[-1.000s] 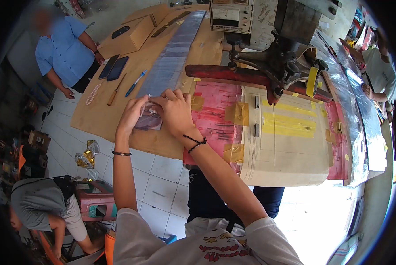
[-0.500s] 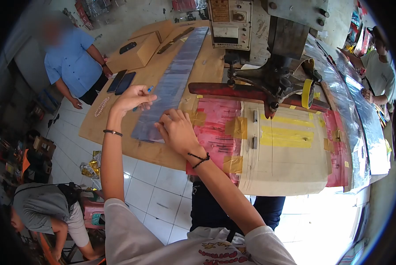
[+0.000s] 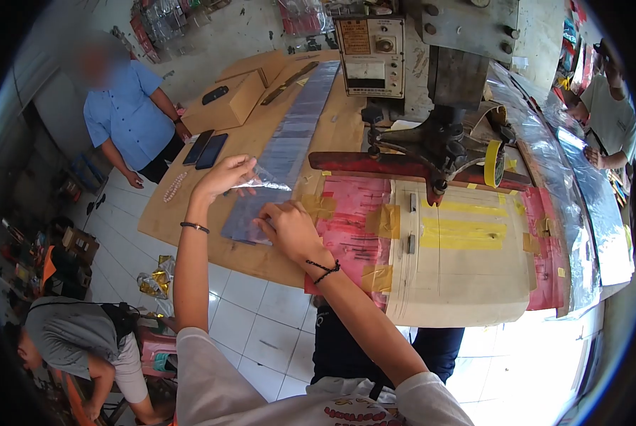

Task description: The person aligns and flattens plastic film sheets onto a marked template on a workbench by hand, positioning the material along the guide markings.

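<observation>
My left hand (image 3: pixel 225 177) is raised over the wooden table, its fingers pinched on a small piece of clear plastic film (image 3: pixel 269 182) that juts out to the right and catches the light. Just below and to the right, my right hand (image 3: pixel 291 231) has its fingers curled in beside the front end of a long bluish plastic strip (image 3: pixel 289 135). Whatever those fingers may hold is hidden. Right of that hand lies a red sheet (image 3: pixel 350 224) patched with brown tape, next to a cream board (image 3: pixel 460 277) with yellow tape on it.
A press machine's arm (image 3: pixel 446 153) with a red bar overhangs the board. On the table (image 3: pixel 183 231) are two phones (image 3: pixel 205 150), a beaded string (image 3: pixel 175 186) and a cardboard box (image 3: pixel 225 103). People are at the back left, lower left and right.
Clear film now shows stretching from my left hand, where a thin blue item was seen before. My right hand stays near the strip's end. The whole view has shifted slightly.
</observation>
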`<state>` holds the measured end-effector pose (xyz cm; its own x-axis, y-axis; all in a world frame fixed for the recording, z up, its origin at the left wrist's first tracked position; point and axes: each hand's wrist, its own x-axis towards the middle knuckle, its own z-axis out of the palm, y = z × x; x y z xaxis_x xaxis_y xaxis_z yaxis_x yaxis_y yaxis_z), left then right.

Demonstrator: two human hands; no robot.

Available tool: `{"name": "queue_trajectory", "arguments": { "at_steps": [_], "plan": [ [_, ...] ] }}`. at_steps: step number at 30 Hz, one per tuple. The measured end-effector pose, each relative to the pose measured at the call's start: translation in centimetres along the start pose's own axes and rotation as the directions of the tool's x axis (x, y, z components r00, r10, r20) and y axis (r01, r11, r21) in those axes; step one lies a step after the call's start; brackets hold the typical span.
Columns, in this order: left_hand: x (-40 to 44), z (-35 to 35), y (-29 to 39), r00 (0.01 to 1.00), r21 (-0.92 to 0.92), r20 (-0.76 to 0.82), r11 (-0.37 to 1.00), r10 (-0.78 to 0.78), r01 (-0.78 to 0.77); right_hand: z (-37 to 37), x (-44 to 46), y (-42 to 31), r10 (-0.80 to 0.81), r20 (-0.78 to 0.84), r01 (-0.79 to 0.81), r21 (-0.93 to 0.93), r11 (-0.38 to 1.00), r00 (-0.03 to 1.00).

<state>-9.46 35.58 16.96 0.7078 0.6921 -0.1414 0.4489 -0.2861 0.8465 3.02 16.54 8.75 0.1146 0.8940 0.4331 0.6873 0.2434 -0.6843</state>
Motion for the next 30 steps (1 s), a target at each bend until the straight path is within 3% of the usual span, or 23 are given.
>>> {"name": "queue_trajectory", "arguments": {
  "at_steps": [2,4,6,8,10,12,16,19,22,30],
  "plan": [
    [0.4,-0.9,0.3,0.998,0.034,-0.065,0.999,0.009,-0.006,-0.1,0.3,-0.5,0.159,0.095,-0.167,0.076,0.983,0.983],
    [1.2,-1.9,0.6,0.967,0.106,-0.207,0.986,0.150,-0.130,0.7,0.2,-0.2,0.101,0.012,-0.101,0.064,0.993,0.995],
    [1.6,-2.8,2.4,0.905,0.189,-0.333,0.959,0.265,-0.211,3.1,-0.2,1.7,-0.192,-0.236,0.177,-0.083,0.981,0.952],
    [1.9,-3.9,5.3,0.823,0.269,-0.449,0.931,0.349,-0.248,3.9,-0.5,2.6,-0.210,-0.099,0.186,-0.209,0.960,0.973],
    [5.2,-7.3,6.1,0.626,0.463,-0.492,0.791,0.605,-0.400,3.8,-0.6,2.7,-0.197,-0.016,0.186,-0.260,0.947,0.980],
    [5.8,-9.7,9.4,0.467,0.554,-0.557,0.727,0.686,-0.406,3.4,-0.7,2.4,-0.173,0.010,0.170,-0.242,0.955,0.985],
    [4.8,-13.1,17.4,0.251,0.627,-0.688,0.732,0.681,-0.266,3.6,-0.8,2.5,-0.162,0.011,0.160,-0.244,0.956,0.987],
    [4.7,-16.5,21.5,0.078,0.757,-0.635,0.640,0.768,-0.134,3.8,-0.3,2.8,-0.147,0.012,0.145,-0.250,0.957,0.989],
    [3.2,-17.6,25.0,-0.028,0.805,-0.592,0.591,0.805,-0.050,4.4,-0.6,2.8,-0.142,0.001,0.138,-0.243,0.960,0.990],
    [-1.9,-24.3,29.9,-0.252,0.729,-0.672,0.565,0.696,-0.386,4.2,-0.5,2.5,-0.133,0.002,0.130,-0.253,0.959,0.991]
  ]
}}
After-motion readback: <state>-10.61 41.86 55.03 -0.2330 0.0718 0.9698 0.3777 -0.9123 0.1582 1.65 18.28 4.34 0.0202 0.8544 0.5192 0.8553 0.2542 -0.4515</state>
